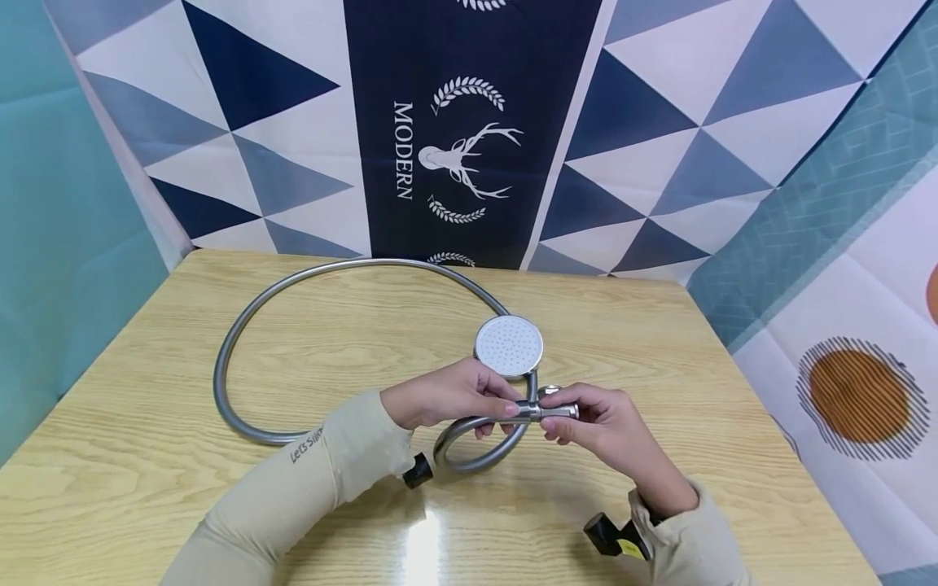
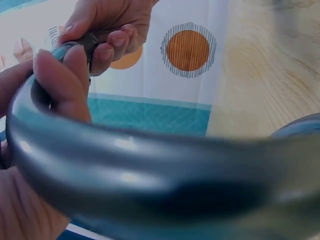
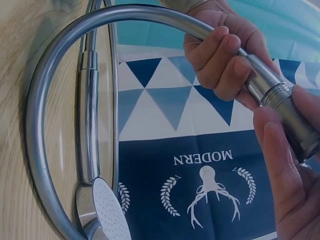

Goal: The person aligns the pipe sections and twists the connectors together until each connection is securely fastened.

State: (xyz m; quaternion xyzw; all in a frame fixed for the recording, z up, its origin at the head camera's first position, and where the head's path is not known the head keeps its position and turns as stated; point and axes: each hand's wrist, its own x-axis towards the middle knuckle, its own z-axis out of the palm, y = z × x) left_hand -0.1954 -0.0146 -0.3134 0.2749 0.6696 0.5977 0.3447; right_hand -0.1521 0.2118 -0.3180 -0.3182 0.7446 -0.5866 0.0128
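Observation:
A grey metal shower hose point(image 1: 223, 350) loops over the wooden table, with a round shower head point(image 1: 509, 346) near its middle, white spray face up. My left hand point(image 1: 458, 395) grips the hose's end sleeve between thumb and fingers. With thumb and fingertips, my right hand point(image 1: 597, 423) pinches a short metal cylinder fitting point(image 3: 297, 127) lined up with that sleeve. In the right wrist view a threaded ring point(image 3: 276, 94) shows where the two meet. Both hands are raised in front of the shower head, and the hose curls in a small loop below the left hand.
The wooden table point(image 1: 352, 350) reaches back to a patterned cloth point(image 1: 469, 163). The shower head's chrome handle point(image 3: 89, 120) lies by the hose. A small chrome piece point(image 1: 550, 391) shows just behind the right fingers. Black wrist cameras hang under both sleeves.

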